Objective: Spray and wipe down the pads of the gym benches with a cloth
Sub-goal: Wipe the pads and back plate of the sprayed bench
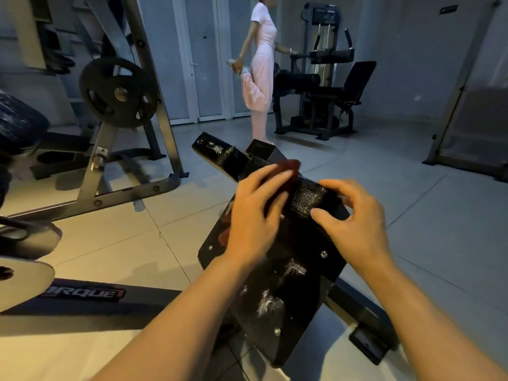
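- While the left hand (254, 213) presses a dark red cloth (286, 171) flat under straight fingers onto the black bench pad (308, 196), the right hand (354, 215) curls its fingers and thumb round the pad's end, just right of the cloth.
- No spray bottle in view.
- Risk, as I judge it: the cloth peeks out past the fingertips near the pad's far edge; a long push could drag it off onto the metal bracket (264, 151) beyond.
- The flaking patch (269, 301) nearer the wrists could snag or shed if rubbed hard.
- Room: open floor (412, 188) right of the right hand; a weight-plate rack (118, 92) crowds well left of the left hand.
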Tool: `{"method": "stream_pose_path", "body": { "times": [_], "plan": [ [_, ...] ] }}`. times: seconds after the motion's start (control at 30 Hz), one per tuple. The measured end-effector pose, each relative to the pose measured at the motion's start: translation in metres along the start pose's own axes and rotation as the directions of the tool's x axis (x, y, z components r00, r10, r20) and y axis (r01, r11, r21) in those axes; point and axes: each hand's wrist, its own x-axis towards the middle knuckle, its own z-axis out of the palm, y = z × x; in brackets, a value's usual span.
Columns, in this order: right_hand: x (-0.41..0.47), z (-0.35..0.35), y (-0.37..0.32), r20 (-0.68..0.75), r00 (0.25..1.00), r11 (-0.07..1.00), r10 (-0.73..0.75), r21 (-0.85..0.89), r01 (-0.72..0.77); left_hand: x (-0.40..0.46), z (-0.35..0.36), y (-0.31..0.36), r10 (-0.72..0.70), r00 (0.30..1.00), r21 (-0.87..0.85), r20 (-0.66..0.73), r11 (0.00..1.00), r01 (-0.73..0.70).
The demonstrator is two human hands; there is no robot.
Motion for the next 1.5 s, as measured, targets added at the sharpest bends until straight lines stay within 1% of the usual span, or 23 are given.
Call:
{"method": "stream_pose_path", "body": {
  "times": [0.07, 0.1, 0.13, 0.2, 0.27, 0.3, 0.33, 0.4, 0.43, 0.47, 0.5, 0.53, 0.6, 0.67, 0.77, 0.87, 0.97, 1.13, 1.27, 1.3, 1.37, 1.47, 1.5],
  "plan": [
    [0.001, 0.003, 0.001, -0.007, 0.999, 0.999, -0.033, -0.017, 0.033, -0.003, 0.005, 0.001, 0.119, 0.992, 0.054, 0.049, 0.991, -0.122],
    [0.001, 0.005, 0.001, -0.015, 0.999, 0.998, -0.049, -0.038, 0.048, -0.001, 0.005, -0.003, 0.116, 0.992, 0.064, 0.050, 0.991, -0.119],
    [0.001, 0.007, 0.002, -0.027, 0.998, 0.996, -0.059, -0.062, 0.057, 0.003, 0.005, -0.010, 0.075, 0.997, 0.064, 0.034, 0.995, -0.077],
    [0.000, 0.012, 0.002, -0.060, 0.996, 0.994, -0.064, -0.092, 0.058, 0.011, 0.001, -0.027, -0.067, 0.997, 0.060, -0.040, 0.996, 0.070],
    [-0.001, 0.017, 0.003, -0.084, 0.994, 0.994, -0.066, -0.094, 0.058, 0.016, -0.003, -0.038, -0.217, 0.969, 0.057, -0.122, 0.973, 0.225],
    [-0.001, 0.019, 0.003, -0.092, 0.993, 0.994, -0.068, -0.097, 0.059, 0.017, -0.003, -0.037, -0.231, 0.963, 0.052, -0.137, 0.970, 0.239],
    [-0.001, 0.021, 0.003, -0.098, 0.993, 0.993, -0.070, -0.103, 0.060, 0.016, -0.001, -0.032, -0.189, 0.973, 0.050, -0.131, 0.979, 0.196],
    [-0.001, 0.022, 0.005, -0.109, 0.991, 0.991, -0.080, -0.117, 0.067, 0.015, 0.004, -0.019, -0.003, 0.998, 0.089, -0.067, 0.996, 0.009],
    [-0.002, 0.022, 0.006, -0.109, 0.990, 0.990, -0.087, -0.122, 0.073, 0.013, 0.006, -0.016, 0.086, 0.996, 0.119, -0.024, 0.989, -0.083],
    [-0.002, 0.022, 0.006, -0.106, 0.990, 0.989, -0.094, -0.120, 0.081, 0.013, 0.007, -0.016, 0.139, 0.990, 0.141, 0.006, 0.980, -0.139],
    [-0.002, 0.021, 0.006, -0.098, 0.990, 0.989, -0.102, -0.115, 0.090, 0.016, 0.006, -0.020, 0.143, 0.990, 0.150, 0.009, 0.978, -0.143],
    [-0.002, 0.020, 0.007, -0.090, 0.990, 0.989, -0.107, -0.110, 0.097, 0.021, 0.003, -0.028, 0.099, 0.995, 0.143, -0.012, 0.985, -0.096],
    [-0.001, 0.019, 0.007, -0.085, 0.990, 0.990, -0.112, -0.101, 0.103, 0.037, -0.003, -0.047, -0.055, 0.997, 0.140, -0.056, 0.988, 0.062],
    [0.000, 0.019, 0.007, -0.085, 0.990, 0.990, -0.115, -0.088, 0.107, 0.055, -0.007, -0.055, -0.198, 0.980, 0.172, -0.031, 0.965, 0.201],
    [0.000, 0.019, 0.008, -0.065, 0.991, 0.992, -0.115, -0.059, 0.111, 0.072, -0.006, -0.054, -0.309, 0.951, 0.137, -0.003, 0.942, 0.306],
    [0.001, 0.017, 0.009, -0.057, 0.992, 0.992, -0.115, -0.049, 0.112, 0.058, -0.009, -0.047, -0.281, 0.960, 0.160, -0.005, 0.947, 0.279],
    [0.001, 0.017, 0.010, -0.052, 0.992, 0.992, -0.118, -0.050, 0.115, 0.036, -0.015, -0.044, -0.243, 0.969, 0.189, -0.043, 0.950, 0.247],
    [0.000, 0.014, 0.011, -0.044, 0.991, 0.991, -0.127, -0.045, 0.125, 0.069, -0.018, -0.050, -0.342, 0.939, 0.266, 0.043, 0.910, 0.319],
    [-0.001, 0.014, 0.011, -0.033, 0.992, 0.991, -0.121, -0.059, 0.119, 0.060, -0.017, -0.039, -0.189, 0.975, 0.292, 0.115, 0.945, 0.148],
    [-0.001, 0.014, 0.011, -0.037, 0.992, 0.992, -0.118, -0.059, 0.116, 0.057, -0.017, -0.039, -0.170, 0.978, 0.289, 0.122, 0.949, 0.129],
    [-0.001, 0.013, 0.011, -0.026, 0.993, 0.992, -0.116, -0.051, 0.114, 0.064, -0.016, -0.046, -0.207, 0.971, 0.301, 0.120, 0.940, 0.163],
    [-0.001, 0.011, 0.012, -0.013, 0.994, 0.993, -0.110, -0.052, 0.109, 0.080, -0.015, -0.051, -0.365, 0.926, 0.266, 0.096, 0.906, 0.329],
    [-0.001, 0.011, 0.011, -0.010, 0.994, 0.993, -0.110, -0.052, 0.110, 0.079, -0.014, -0.048, -0.373, 0.924, 0.258, 0.090, 0.905, 0.340]
  ]
}}
